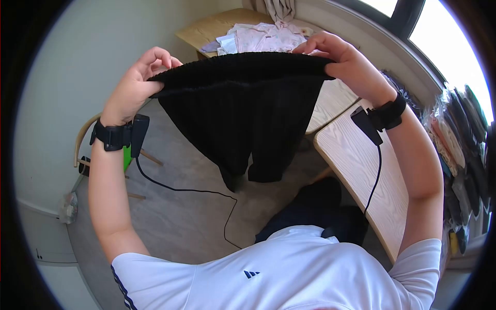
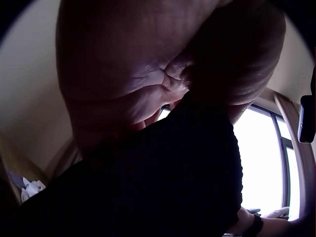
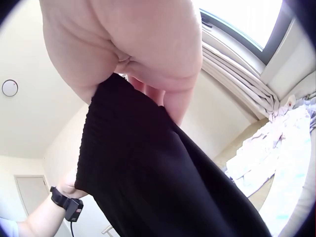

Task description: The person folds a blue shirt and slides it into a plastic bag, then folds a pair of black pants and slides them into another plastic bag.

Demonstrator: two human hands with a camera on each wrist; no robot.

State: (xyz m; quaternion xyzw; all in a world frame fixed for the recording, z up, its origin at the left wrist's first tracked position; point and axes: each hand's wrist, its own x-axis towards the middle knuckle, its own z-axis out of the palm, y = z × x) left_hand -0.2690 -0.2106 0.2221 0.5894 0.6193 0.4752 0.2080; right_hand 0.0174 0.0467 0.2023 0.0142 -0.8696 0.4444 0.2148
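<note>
A black garment with a gathered elastic waistband and two legs [image 1: 237,108] hangs in the air in front of the person. The left hand [image 1: 139,82] pinches one end of the waistband and the right hand [image 1: 343,62] pinches the other, so the band is spread wide between them. In the left wrist view the dark cloth [image 2: 163,173] runs down from the left hand [image 2: 148,74]. The right wrist view shows the gathered edge and cloth [image 3: 143,163] below the right hand [image 3: 128,49]. Some fingertips are hidden behind the cloth.
Light printed clothes [image 1: 263,39] lie on a wooden table [image 1: 206,28] at the back. A pale wood table [image 1: 361,165] stands at the right, beside hanging clothes in plastic [image 1: 454,139]. A chair [image 1: 82,139] is at the left. Cables run from both wrist cameras.
</note>
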